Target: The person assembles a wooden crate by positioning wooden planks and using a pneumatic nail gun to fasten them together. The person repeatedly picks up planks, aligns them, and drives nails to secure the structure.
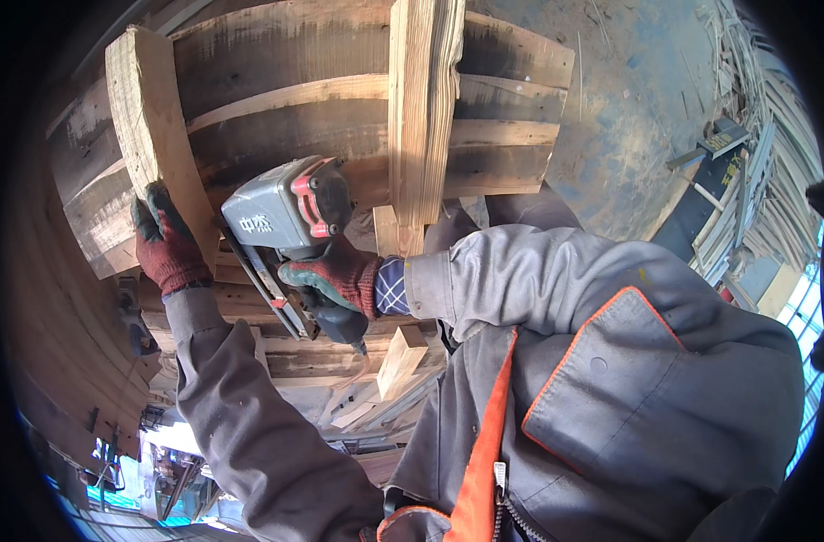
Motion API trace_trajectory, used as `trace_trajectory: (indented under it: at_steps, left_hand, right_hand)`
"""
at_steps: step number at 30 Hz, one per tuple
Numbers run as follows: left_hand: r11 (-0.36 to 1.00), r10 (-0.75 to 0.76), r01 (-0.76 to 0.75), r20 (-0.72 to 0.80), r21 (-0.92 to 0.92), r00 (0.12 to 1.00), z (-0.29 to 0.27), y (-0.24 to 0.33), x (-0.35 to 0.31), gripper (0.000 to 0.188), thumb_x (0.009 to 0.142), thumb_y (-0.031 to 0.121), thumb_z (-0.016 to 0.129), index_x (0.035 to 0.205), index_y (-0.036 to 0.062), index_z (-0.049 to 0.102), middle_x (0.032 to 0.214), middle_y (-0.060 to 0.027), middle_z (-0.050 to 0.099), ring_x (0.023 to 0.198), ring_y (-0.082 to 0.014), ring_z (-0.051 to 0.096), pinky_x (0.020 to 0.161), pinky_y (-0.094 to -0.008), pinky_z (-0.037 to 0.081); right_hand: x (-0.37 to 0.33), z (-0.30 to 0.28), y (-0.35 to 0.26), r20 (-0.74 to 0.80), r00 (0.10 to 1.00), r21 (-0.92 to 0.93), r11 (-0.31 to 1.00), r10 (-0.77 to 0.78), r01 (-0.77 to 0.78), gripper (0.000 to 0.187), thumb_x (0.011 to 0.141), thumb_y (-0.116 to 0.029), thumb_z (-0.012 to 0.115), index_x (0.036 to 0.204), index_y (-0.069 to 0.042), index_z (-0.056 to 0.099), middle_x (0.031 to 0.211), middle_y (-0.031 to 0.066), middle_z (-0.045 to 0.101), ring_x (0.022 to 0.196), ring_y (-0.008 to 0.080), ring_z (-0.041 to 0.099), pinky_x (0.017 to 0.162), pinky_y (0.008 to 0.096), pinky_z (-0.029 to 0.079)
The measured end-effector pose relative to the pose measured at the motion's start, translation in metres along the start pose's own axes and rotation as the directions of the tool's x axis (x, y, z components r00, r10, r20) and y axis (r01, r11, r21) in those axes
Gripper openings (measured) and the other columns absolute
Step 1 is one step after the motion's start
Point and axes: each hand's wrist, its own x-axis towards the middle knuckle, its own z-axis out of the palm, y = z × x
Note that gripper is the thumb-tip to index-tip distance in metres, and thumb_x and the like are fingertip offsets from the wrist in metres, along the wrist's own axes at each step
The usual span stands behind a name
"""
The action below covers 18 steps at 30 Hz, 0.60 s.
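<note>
My left hand (pixel 171 242), in a dark red and green work glove, grips the near part of a pale wooden beam (pixel 145 99), fingers along its left edge. The beam lies across several dark-stained boards (pixel 281 54). My right hand (pixel 335 275), gloved alike, is closed round the handle of a grey and red pneumatic nail gun (pixel 272 212). The tool lies tilted just right of the beam, its long magazine slanting down toward me. Whether its nose touches the wood I cannot tell. A hose runs from the handle's lower end.
A second beam (pixel 421 108) crosses the boards to the right. A short wooden block (pixel 400 361) stands below my right hand. Stacked long timber (pixel 64 334) curves along the left. Piles of thin strips (pixel 773 181) lie on the floor (pixel 633 99) at the right.
</note>
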Motion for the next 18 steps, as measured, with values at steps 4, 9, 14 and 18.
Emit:
trace_trajectory:
  at_steps: [4,9,14,18]
  left_hand:
    - [0.999,-0.020,0.019,-0.030,-0.049,0.999,0.002,0.001,-0.001,0.039,0.106,0.012,0.051,0.143,-0.0009,0.053,0.132,-0.0112,0.068,0.116,-0.0190,0.065,0.099,-0.0309,0.051]
    - [0.995,0.031,-0.031,-0.002,0.099,1.000,-0.003,-0.010,0.005,0.039,0.107,0.015,0.051,0.142,-0.0009,0.054,0.132,-0.0109,0.068,0.115,-0.0197,0.066,0.097,-0.0316,0.052]
    - [0.997,0.034,-0.033,0.013,-0.076,0.999,0.000,-0.001,0.007,0.042,0.105,0.027,0.055,0.141,0.0039,0.056,0.130,-0.0159,0.068,0.115,-0.0290,0.068,0.095,-0.0353,0.053]
    - [0.874,0.195,-0.143,-0.067,0.465,0.979,0.003,0.038,-0.013,0.048,0.102,0.036,0.059,0.141,0.0069,0.056,0.130,-0.0195,0.065,0.116,-0.0366,0.065,0.097,-0.0415,0.051]
  right_hand:
    - [0.003,0.004,0.009,-0.008,0.912,-0.405,0.835,-0.411,0.373,0.050,0.081,-0.016,0.083,0.124,0.000,0.064,0.113,0.0160,0.072,0.102,0.0269,0.068,0.094,0.0397,0.053]
    - [-0.001,0.003,-0.002,0.040,0.973,-0.350,0.908,-0.229,0.228,0.050,0.083,-0.018,0.081,0.126,0.000,0.063,0.115,0.0176,0.071,0.103,0.0270,0.068,0.090,0.0397,0.055]
    - [-0.043,-0.018,-0.024,-0.011,0.976,-0.229,0.950,-0.219,0.211,0.049,0.084,-0.011,0.080,0.128,-0.001,0.062,0.117,0.0161,0.070,0.104,0.0248,0.067,0.089,0.0400,0.056]
    - [-0.080,-0.034,-0.059,0.024,1.000,0.013,1.000,0.010,-0.010,0.033,0.086,-0.008,0.078,0.117,-0.002,0.066,0.092,0.0113,0.072,0.067,0.0180,0.067,0.058,0.0328,0.054]
